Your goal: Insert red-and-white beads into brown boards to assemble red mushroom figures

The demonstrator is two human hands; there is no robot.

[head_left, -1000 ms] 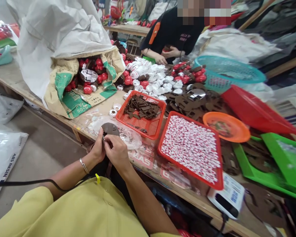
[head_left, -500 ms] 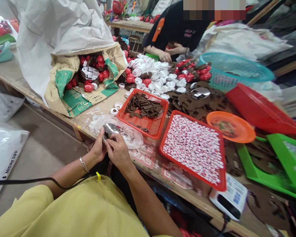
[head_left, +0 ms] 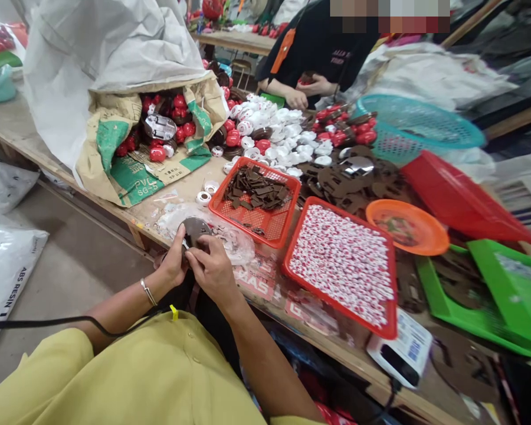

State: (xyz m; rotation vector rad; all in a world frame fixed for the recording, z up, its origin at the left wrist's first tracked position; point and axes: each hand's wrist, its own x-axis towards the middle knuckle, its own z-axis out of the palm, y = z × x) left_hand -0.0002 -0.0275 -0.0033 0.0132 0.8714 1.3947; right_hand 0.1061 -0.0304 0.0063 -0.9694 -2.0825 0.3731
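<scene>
Between my hands, over the table's front edge, is a round dark brown plastic disc [head_left: 196,227] with a glossy face. My left hand [head_left: 176,260] grips its left side, thumb along the rim. The fingers of my right hand [head_left: 211,265] are pinched at its lower right edge; any small part between them is hidden. Just behind the disc lies a crumpled clear plastic bag [head_left: 241,247]. Close by on the right, a red-orange basket [head_left: 278,234] holds flat dark brown pieces [head_left: 259,189].
A red tray [head_left: 287,268] of small white-and-red parts stands at right, touching a white boxed device [head_left: 402,348]. Behind are piled white parts [head_left: 274,130], an orange plate [head_left: 407,236] and a blue basket [head_left: 425,139]. An open paper sack [head_left: 115,159] lies left. A co-worker [head_left: 318,53] sits opposite.
The disc has tilted so that its face shows flatter and less shiny. Both hands keep their hold in nearly the same place. The view has shifted slightly.
</scene>
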